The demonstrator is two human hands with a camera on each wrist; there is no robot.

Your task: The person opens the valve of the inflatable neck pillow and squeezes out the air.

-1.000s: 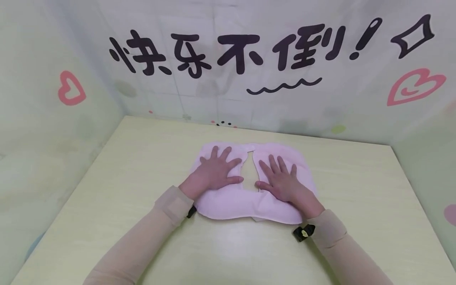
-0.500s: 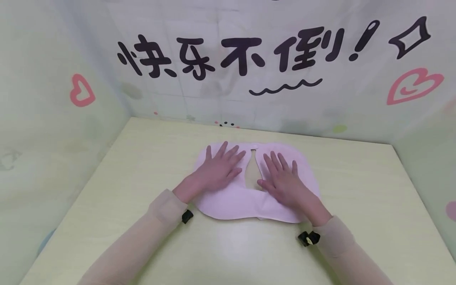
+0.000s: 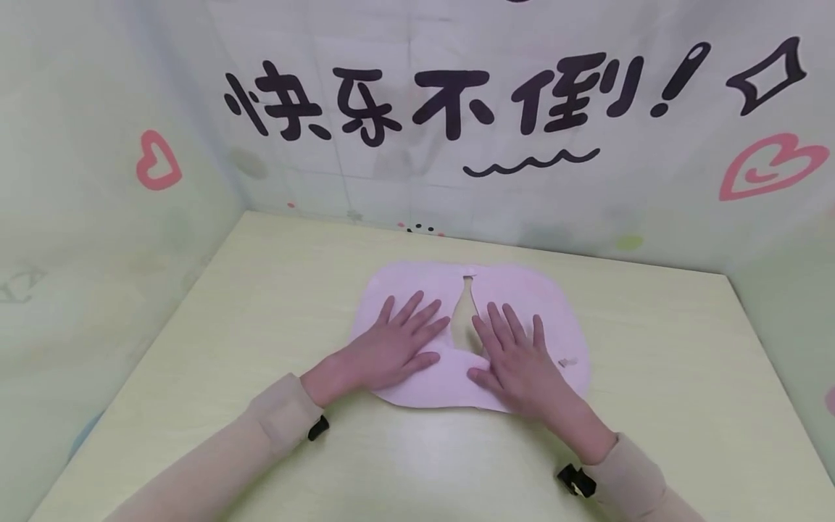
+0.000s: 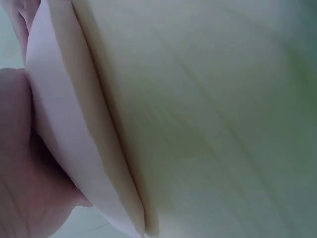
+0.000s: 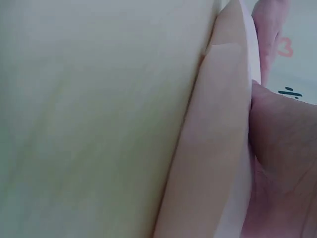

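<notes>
A pink U-shaped cushion [image 3: 420,388] lies flat on the table, its two ends meeting at a small tab [image 3: 469,271] on the far side. A narrow bottle-shaped opening runs down its middle, showing table through it. My left hand [image 3: 391,348] rests on the left half, fingers spread and straight. On the right half lies my right hand [image 3: 522,362], fingers also extended, thumb toward the opening. Beside it a small light tag [image 3: 567,362] shows. Both wrist views show the cushion's thick near edge [image 4: 69,119] low against the tabletop, the heel of each hand behind it.
The pale wooden table [image 3: 417,478] runs back to a printed curtain [image 3: 417,174] with dark lettering and pink hearts. Similar curtains close off the left and right sides. A black wrist camera [image 3: 577,481] hangs under the right cuff.
Both hands have slid down the cushion toward the body, still flat. The opening has narrowed near the tab, and the tag on the right half now shows.
</notes>
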